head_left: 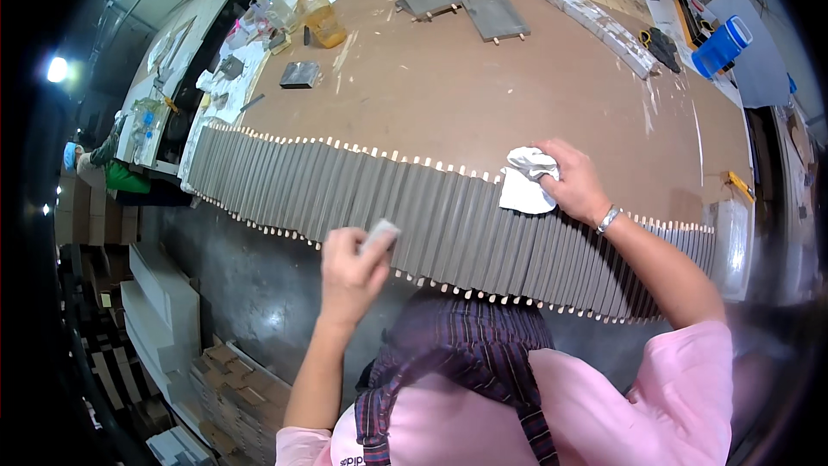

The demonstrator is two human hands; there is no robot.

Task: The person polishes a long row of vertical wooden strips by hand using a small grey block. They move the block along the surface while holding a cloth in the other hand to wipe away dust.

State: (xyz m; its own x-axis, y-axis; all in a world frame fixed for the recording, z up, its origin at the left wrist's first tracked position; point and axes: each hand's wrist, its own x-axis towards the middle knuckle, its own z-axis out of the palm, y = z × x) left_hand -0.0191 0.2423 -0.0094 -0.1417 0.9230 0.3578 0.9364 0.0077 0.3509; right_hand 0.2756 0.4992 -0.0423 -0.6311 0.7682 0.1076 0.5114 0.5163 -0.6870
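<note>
Left hand (349, 276) pinches a small pale block (382, 236) over the near edge of a long row of grey slats (285, 181); the right hand (576, 183) grips a crumpled white cloth (524, 193) at its far edge. The row lies along a brown table's (414, 86) near side.

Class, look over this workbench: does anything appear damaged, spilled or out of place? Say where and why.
The brown tabletop has pale scuffs or smears toward its far right, breaking its plain surface. Beside them, the long bar looks patchy, white mixed with brown.
</note>
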